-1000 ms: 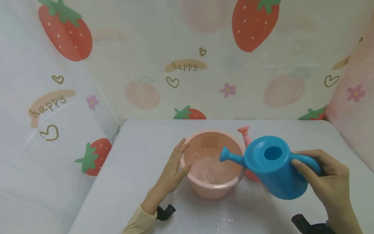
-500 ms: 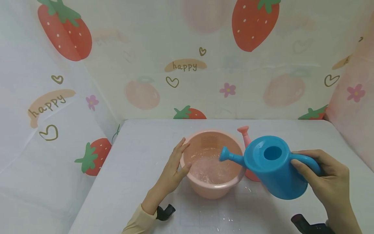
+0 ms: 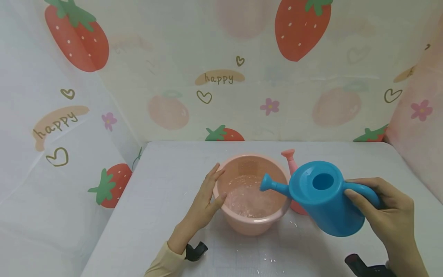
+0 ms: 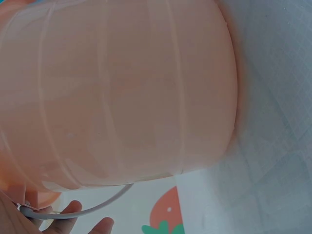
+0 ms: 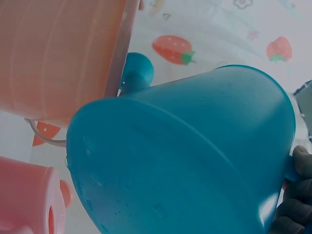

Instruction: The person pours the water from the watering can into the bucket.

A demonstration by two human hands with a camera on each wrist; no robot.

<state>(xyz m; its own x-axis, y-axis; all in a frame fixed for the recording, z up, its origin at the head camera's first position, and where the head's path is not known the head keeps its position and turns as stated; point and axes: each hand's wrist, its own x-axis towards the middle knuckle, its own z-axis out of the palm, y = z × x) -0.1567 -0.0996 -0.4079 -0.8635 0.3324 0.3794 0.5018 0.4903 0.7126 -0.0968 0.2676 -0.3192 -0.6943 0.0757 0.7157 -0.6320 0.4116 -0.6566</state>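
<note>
My left hand (image 3: 204,200) rests against the left rim of a pink bucket (image 3: 250,227), its fingers fairly straight along the side and the thumb over the edge. Rippled water (image 3: 250,198) lies inside the bucket. At the right, my right hand (image 3: 389,207) grips the handle of a blue watering can (image 3: 328,207). The can is held above the table, its spout head (image 3: 266,182) over the bucket's right part. Drops cling to the can's underside (image 5: 146,170) in the right wrist view. In the left wrist view, fingertips (image 4: 73,207) show by the bucket's grey bail handle (image 4: 105,204).
A pink watering can (image 3: 290,161) stands behind the blue one, partly hidden by it and beside the bucket. Water drops are scattered on the white tabletop (image 3: 173,173). A strawberry-print sheet (image 3: 166,57) hangs around the table's back and sides.
Both hands, the bucket and the blue watering can keep their places. Only the ripples on the water surface look slightly different.
</note>
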